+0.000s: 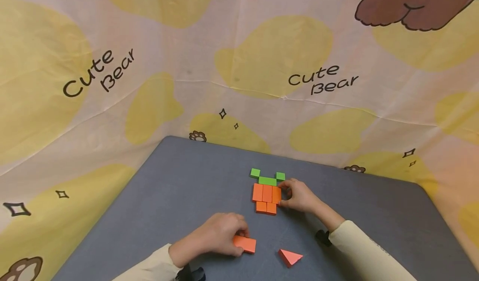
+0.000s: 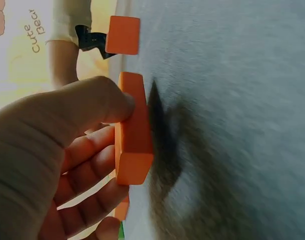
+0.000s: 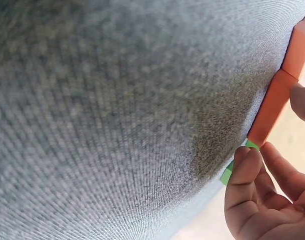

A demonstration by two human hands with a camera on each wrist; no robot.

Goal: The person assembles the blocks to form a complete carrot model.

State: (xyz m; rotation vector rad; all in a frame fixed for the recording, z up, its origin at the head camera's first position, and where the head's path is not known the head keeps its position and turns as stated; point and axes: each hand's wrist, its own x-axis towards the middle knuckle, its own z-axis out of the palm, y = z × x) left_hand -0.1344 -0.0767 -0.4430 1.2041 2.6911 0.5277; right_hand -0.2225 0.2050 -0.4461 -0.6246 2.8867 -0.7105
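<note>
My left hand [image 1: 222, 234] pinches an orange rectangular block [image 1: 247, 245] just above the grey table. In the left wrist view, the thumb presses one side of that orange block [image 2: 135, 135] and the fingers are behind it. My right hand [image 1: 300, 195] holds the rightmost orange block [image 1: 276, 194] of a flat arrangement, thumb at its near end and fingers at its far end. Two more long orange blocks [image 1: 262, 193] lie beside it. Small orange blocks [image 1: 266, 207] touch their near side, and a green block [image 1: 267, 181] their far side.
Two small green blocks [image 1: 255, 173] sit at the far corners of the arrangement. A red triangular block [image 1: 290, 257] lies apart, near the front. Printed cloth [image 1: 262, 119] hangs behind and beside the grey table [image 1: 187, 181].
</note>
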